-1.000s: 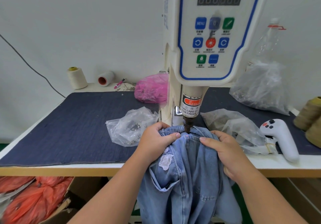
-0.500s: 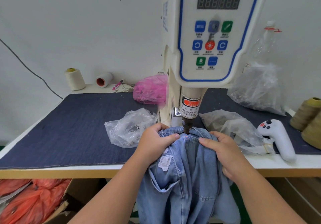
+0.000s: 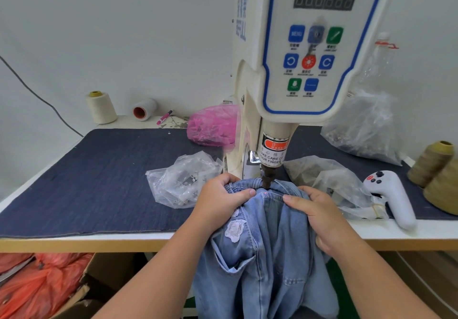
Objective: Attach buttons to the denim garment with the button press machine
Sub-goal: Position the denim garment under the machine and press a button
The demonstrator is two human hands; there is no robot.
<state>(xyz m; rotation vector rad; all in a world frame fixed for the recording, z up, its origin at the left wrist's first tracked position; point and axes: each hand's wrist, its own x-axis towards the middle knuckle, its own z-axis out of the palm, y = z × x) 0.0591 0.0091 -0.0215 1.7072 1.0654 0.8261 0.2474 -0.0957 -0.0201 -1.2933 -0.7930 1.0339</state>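
A light blue denim garment (image 3: 270,249) with white flower patches hangs over the table's front edge. Its top edge lies under the dark punch (image 3: 267,178) of the white button press machine (image 3: 312,53). My left hand (image 3: 220,201) grips the cloth just left of the punch. On the other side, my right hand (image 3: 319,213) pinches the cloth, thumb on top. A small red light dot shows on the denim between my thumbs. A clear bag of small metal parts (image 3: 183,181) lies left of the machine.
A dark denim mat (image 3: 99,182) covers the table. Clear bags (image 3: 329,182), a white handheld controller (image 3: 391,197) and olive thread cones (image 3: 436,172) sit right. A pink bag (image 3: 213,125), cream spools and a pen lie behind. Orange bags (image 3: 37,284) sit below left.
Both hands stay on the garment under the punch with almost no shift. The view has tipped slightly upward.
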